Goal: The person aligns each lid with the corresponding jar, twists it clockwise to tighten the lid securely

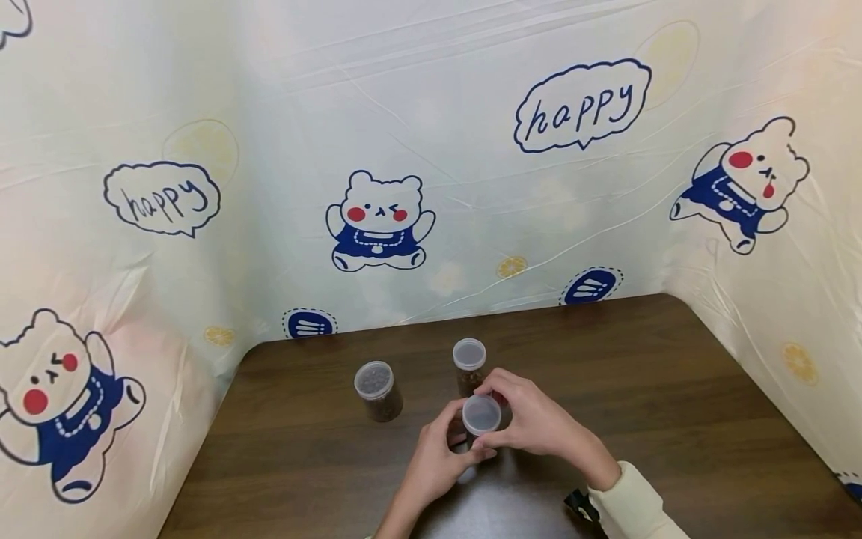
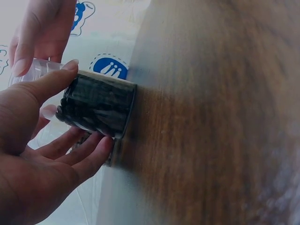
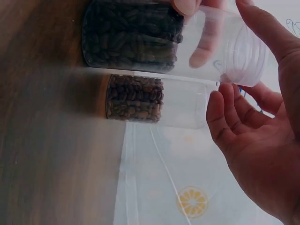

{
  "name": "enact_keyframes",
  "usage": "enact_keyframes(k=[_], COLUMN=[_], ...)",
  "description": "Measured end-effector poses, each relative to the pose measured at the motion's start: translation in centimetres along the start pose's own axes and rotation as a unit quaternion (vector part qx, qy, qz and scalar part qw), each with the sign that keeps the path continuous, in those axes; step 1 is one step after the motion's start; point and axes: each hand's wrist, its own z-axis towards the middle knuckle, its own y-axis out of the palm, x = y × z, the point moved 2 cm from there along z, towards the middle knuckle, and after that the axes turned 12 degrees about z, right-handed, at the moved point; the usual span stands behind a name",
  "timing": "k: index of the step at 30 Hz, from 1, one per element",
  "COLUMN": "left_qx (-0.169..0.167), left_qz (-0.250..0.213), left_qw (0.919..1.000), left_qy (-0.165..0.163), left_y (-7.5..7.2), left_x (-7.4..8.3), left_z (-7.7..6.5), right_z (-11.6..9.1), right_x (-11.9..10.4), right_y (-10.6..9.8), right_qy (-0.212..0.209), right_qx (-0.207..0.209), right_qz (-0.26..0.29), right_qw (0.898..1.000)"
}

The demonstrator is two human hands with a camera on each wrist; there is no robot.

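A clear plastic jar with a translucent lid stands upright on the table between both hands. Dark coffee beans fill its lower part. My left hand grips the jar's body, its thumb on one side and fingers on the other. Around the lid, my right hand curls its thumb and fingers at the rim. Just behind stands a second lidded jar, holding browner coffee beans. A third lidded jar with dark contents stands farther left, apart from the hands.
The dark wooden table ends at a patterned cloth backdrop, which also rises along both sides. A small black object shows beside the right sleeve.
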Motion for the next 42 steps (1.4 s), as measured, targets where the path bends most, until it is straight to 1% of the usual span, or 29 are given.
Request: enact_keyframes(k=[5, 8, 10, 13, 15, 18, 20, 23, 28, 34, 38, 42], left_qx=[0.000, -0.004, -0.006, -0.005, -0.004, -0.003, -0.004, -0.005, -0.002, 0.003, 0.004, 0.005], left_qz=[0.001, 0.002, 0.007, 0.011, 0.013, 0.012, 0.011, 0.009, 0.008, 0.003, -0.008, -0.010], left_qw=[1.0000, 1.0000, 1.0000, 0.9999, 0.9999, 0.9999, 0.9999, 0.9999, 1.0000, 1.0000, 0.9999, 0.9998], left_qy=[0.008, 0.007, 0.003, 0.000, -0.003, -0.005, -0.006, -0.006, -0.005, -0.003, 0.007, 0.015], left_y=[-0.1, -0.1, -0.2, -0.2, -0.1, -0.1, -0.1, 0.0, 0.0, 0.0, 0.0, 0.0], left_x=[0.0, -0.1, -0.1, 0.0, 0.0, 0.1, 0.1, 0.1, 0.2, 0.3, 0.3, 0.3], left_z=[0.0, 0.0, 0.0, 0.0, 0.0, 0.0, 0.0, 0.0, 0.0, 0.1, 0.1, 0.0], right_z=[-0.1, -0.2, -0.3, -0.7, -0.9, -1.2, -1.3, -1.4, -1.3, -0.7, -0.6, -0.8], right_x=[0.2, 0.1, 0.1, 0.3, 0.5, 0.8, 0.9, 1.0, 1.1, 1.3, 1.3, 1.1], right_y=[0.5, 0.6, 0.4, -0.3, -0.7, -1.0, -1.0, -0.8, -0.6, 0.3, 1.1, 1.4], right_qy=[0.032, 0.046, 0.046, 0.033, 0.019, 0.001, -0.010, -0.017, -0.024, -0.054, -0.038, -0.019], right_qx=[0.020, 0.014, 0.011, 0.008, 0.003, -0.015, -0.026, -0.030, -0.010, 0.038, 0.062, 0.066], right_qz=[-0.015, -0.035, -0.038, -0.008, 0.027, 0.063, 0.075, 0.078, 0.068, 0.052, 0.024, -0.009], right_qw=[0.999, 0.998, 0.998, 0.999, 0.999, 0.998, 0.997, 0.996, 0.997, 0.996, 0.997, 0.998])
